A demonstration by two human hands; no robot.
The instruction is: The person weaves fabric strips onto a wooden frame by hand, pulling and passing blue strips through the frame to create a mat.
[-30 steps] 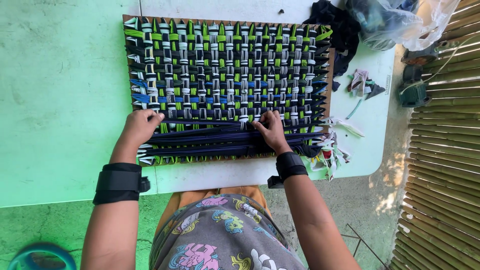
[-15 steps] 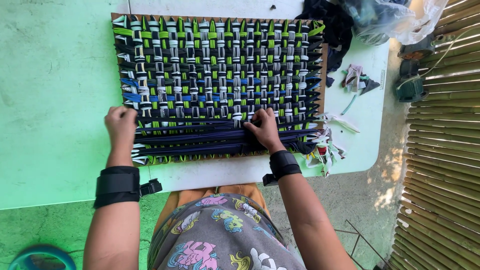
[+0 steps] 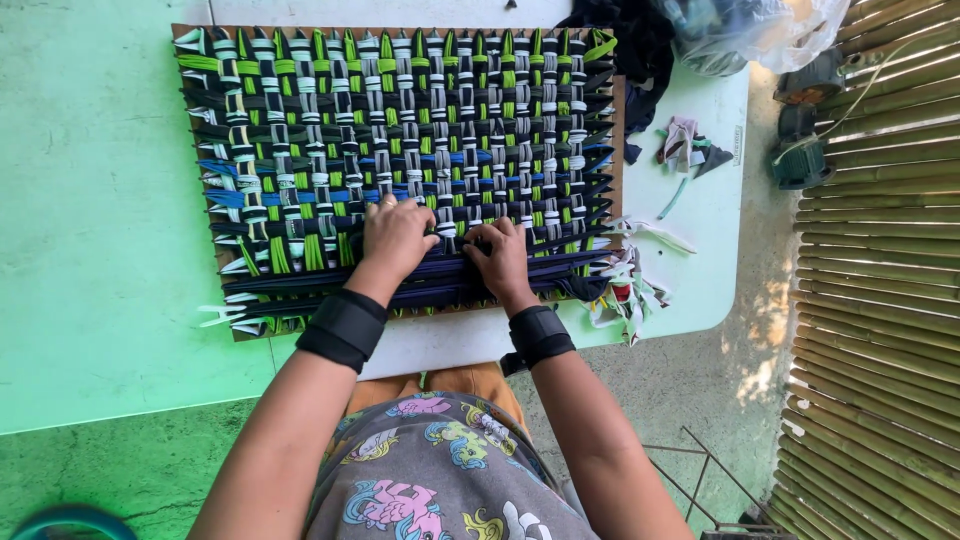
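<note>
— Green-painted table (image 3: 90,250), bamboo fence (image 3: 880,300) to the right: what lay on it?

— A board loom (image 3: 400,170) strung with cloth strips, green, white, black and blue, woven into a mat over most of its face.

— And the hands?

— Both sat close together at the near edge. The left hand (image 3: 395,238) and the right hand (image 3: 500,258) were curled, fingers pressed down into the dark blue strips (image 3: 330,285); whether they pinched one, I couldn't tell.

— How much was done?

— Nearly all, I'd judge. Only the nearest rows looked loose and unpacked. Offcuts (image 3: 630,290) lay by the right corner, a plastic bag (image 3: 740,35) beyond.
</note>
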